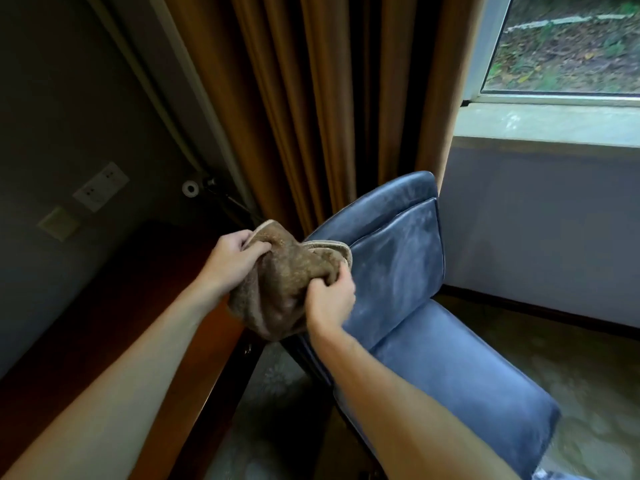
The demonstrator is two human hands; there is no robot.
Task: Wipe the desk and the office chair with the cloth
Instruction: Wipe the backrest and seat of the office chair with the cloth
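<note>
A brown cloth (280, 285) hangs bunched in the air between both my hands. My left hand (232, 258) grips its upper left part, fingers curled into the fabric. My right hand (329, 303) pinches its lower right part. The cloth is held over the gap between the dark wooden desk (114, 323) on the left and the blue padded office chair (408, 282) on the right. The chair's backrest stands just behind my right hand and its seat (460, 386) stretches toward the lower right.
Brown curtains (311, 109) hang behind the chair. A window (561, 43) with a sill is at the upper right. Wall sockets (100, 187) and a switch sit on the grey wall above the desk. Patterned carpet (277, 393) lies between desk and chair.
</note>
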